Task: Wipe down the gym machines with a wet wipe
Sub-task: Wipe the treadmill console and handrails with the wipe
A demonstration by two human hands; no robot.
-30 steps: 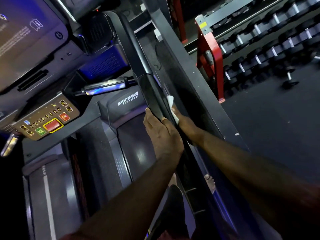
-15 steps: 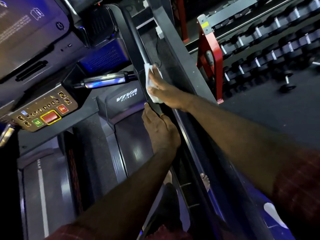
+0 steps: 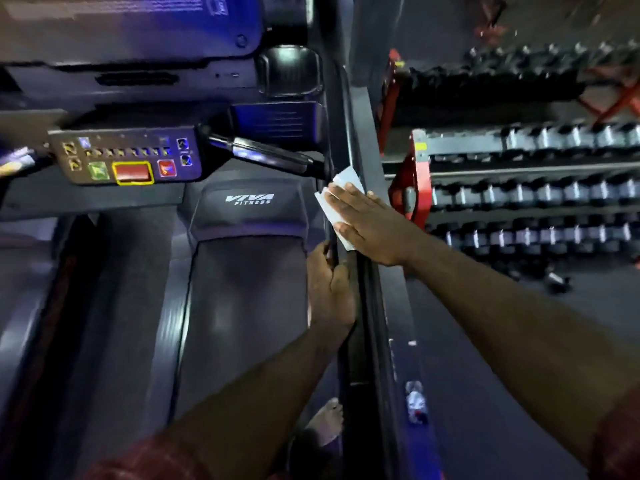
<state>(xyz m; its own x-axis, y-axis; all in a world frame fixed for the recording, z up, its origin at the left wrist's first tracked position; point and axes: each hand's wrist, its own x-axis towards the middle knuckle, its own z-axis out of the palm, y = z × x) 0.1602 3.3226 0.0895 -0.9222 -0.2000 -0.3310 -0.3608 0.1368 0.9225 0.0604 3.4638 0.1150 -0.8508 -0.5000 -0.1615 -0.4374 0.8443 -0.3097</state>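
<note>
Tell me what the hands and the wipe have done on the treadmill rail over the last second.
The right hand moved the wet wipe from the outer side of the side rail, level with the left hand, up onto the rail toward the console. Its fingers now lie flat, pressing the wipe down. The left hand stayed gripping the same rail just below.

Floor (image 3: 491, 348); treadmill (image 3: 242, 306) stands on it; bottle (image 3: 416, 403), dumbbell (image 3: 556, 279) lie there

Right hand (image 3: 372, 225) slid wipe (image 3: 346, 178) up the rail (image 3: 363, 323).
</note>
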